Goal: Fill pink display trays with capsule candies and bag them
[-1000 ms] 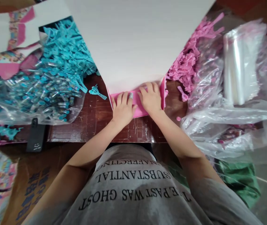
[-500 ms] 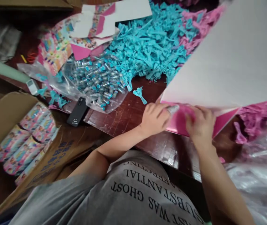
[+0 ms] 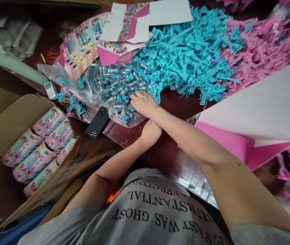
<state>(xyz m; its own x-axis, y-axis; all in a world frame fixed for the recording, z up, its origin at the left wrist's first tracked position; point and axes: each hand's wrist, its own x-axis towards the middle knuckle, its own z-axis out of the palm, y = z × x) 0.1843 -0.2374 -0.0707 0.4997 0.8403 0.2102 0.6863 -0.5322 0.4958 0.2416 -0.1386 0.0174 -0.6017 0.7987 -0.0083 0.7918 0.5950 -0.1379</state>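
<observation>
My right hand (image 3: 144, 103) reaches across to the near right edge of a heap of small clear bottles with blue caps (image 3: 120, 83). Its fingers are bent together against the bottles, and their tips are partly hidden. Below the right wrist is my left hand (image 3: 151, 132), curled closed over the table; what it holds, if anything, is hidden. The bottles lie on a clear plastic bag (image 3: 131, 121). On the right stands a white and pink cardboard box (image 3: 223, 137) with a raised white flap (image 3: 259, 98), apart from both hands.
Turquoise plastic pieces (image 3: 183, 54) and pink plastic pieces (image 3: 259, 58) are heaped at the back. Printed card sheets (image 3: 124, 27) overlap the bottles. A black phone (image 3: 97, 123) lies at the table edge. An open carton (image 3: 12, 115) at left holds several printed packs (image 3: 35, 160).
My hands have left the pink box and moved left. The right arm now crosses over the left hand to the bottles. The camera view has shifted, and the loose turquoise piece is no longer visible.
</observation>
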